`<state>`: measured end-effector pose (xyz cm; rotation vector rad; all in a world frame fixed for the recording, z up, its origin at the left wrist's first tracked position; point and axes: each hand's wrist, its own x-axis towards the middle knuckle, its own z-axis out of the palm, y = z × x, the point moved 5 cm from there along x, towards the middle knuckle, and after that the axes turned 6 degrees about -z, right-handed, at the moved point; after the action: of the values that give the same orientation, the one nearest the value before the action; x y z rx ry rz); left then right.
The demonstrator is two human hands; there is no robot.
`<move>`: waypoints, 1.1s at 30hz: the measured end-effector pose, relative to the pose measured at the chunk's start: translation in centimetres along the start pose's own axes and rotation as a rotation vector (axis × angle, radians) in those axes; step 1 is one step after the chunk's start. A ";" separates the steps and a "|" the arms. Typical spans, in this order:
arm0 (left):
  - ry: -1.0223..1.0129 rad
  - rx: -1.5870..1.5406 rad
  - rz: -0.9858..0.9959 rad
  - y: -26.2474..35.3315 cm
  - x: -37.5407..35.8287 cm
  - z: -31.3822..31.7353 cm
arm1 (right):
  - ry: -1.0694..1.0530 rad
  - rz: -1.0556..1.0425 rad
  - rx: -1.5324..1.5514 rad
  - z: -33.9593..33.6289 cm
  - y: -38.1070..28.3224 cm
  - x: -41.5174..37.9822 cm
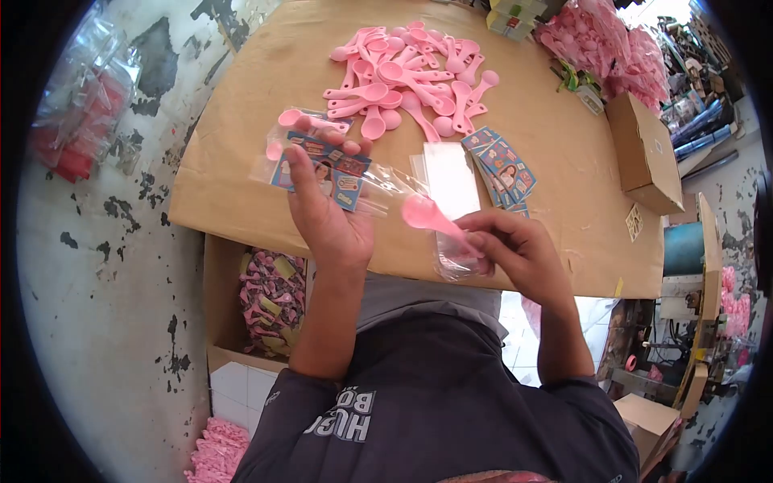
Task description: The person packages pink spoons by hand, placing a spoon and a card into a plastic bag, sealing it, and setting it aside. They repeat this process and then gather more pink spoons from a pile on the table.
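Note:
My left hand [332, 211] is palm up, its thumb closed over a clear plastic bag [392, 182] with a blue printed card [348, 183] in it. The bag's end stretches right, toward a pink measuring spoon [425, 214]. Pinched by the handle, that spoon is in my right hand [519, 245], bowl pointing left. Beyond my left fingers lies another pink spoon [291, 118] by more clear plastic. Under and behind my right hand is a stack of clear bags [451, 179]. Blue printed cards [506, 167] lie fanned out to its right.
A heap of pink spoons [411, 76] covers the far middle of the brown-covered table [580, 233]. At the right edge stands a cardboard box [644, 153], with pink bagged goods [600, 44] behind it. Below the table's left side, an open carton [274, 302] holds packed spoons.

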<state>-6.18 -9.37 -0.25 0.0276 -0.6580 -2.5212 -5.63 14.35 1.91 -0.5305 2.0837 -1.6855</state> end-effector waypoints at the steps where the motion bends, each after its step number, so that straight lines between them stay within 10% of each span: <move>1: -0.001 0.021 -0.040 -0.6 -0.3 0.3 | -0.002 -0.020 0.025 0.5 0.0 0.1; 8: -0.003 -0.014 -0.276 -4.2 -2.8 0.9 | -0.029 -0.114 0.411 2.1 0.7 1.0; 19: -0.091 -0.154 -0.563 -7.8 -4.5 1.3 | 0.329 -0.339 -0.041 0.9 2.0 1.5; 24: -0.069 -0.077 -0.595 -7.3 -3.1 1.1 | 0.301 -0.964 -0.505 0.3 -3.0 -0.3; 28: -0.121 -0.149 -0.583 -6.3 -1.2 0.8 | 0.309 -0.872 -0.193 -2.6 -2.6 -0.8; 33: -0.205 -0.095 -0.703 -6.4 -3.3 2.9 | 0.328 -0.810 -0.643 -2.4 -1.8 1.4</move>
<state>-6.92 -1.65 -0.99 -0.0415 -0.6939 -3.2643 -8.06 15.24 4.07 -1.5548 2.9081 -1.4745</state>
